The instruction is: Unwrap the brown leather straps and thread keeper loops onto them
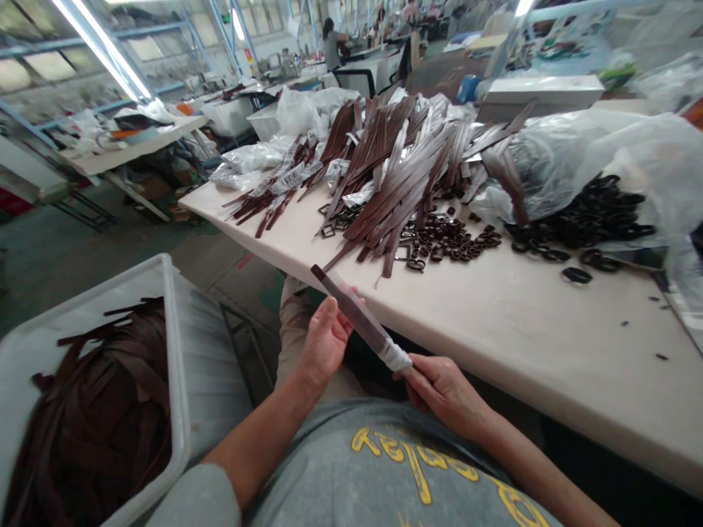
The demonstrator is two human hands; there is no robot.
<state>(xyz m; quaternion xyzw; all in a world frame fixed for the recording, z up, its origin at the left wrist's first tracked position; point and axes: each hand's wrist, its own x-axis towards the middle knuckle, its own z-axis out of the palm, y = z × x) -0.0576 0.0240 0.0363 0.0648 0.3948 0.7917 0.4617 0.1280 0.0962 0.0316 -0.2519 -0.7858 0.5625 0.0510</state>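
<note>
A flat brown leather strap (356, 316) slants across my lap in front of the table edge, with white wrapping (396, 356) around its lower end. My left hand (328, 335) is closed on the strap's middle, thumb on top and fingers beneath. At the wrapped end, my right hand (444, 389) pinches the white material between thumb and fingers. Beyond the strap's far tip lies a big pile of brown straps (395, 172), some wrapped in clear plastic. Dark buckles (329, 230) and small brown loops (455, 238) lie beside that pile.
To my left stands a white plastic bin (179, 366) filled with brown strips (110, 417). The pale table (527, 329) holds a plastic bag (593, 146) and a heap of black loops (593, 212) at right. A grey box (541, 91) sits behind. Another person (332, 47) is far off.
</note>
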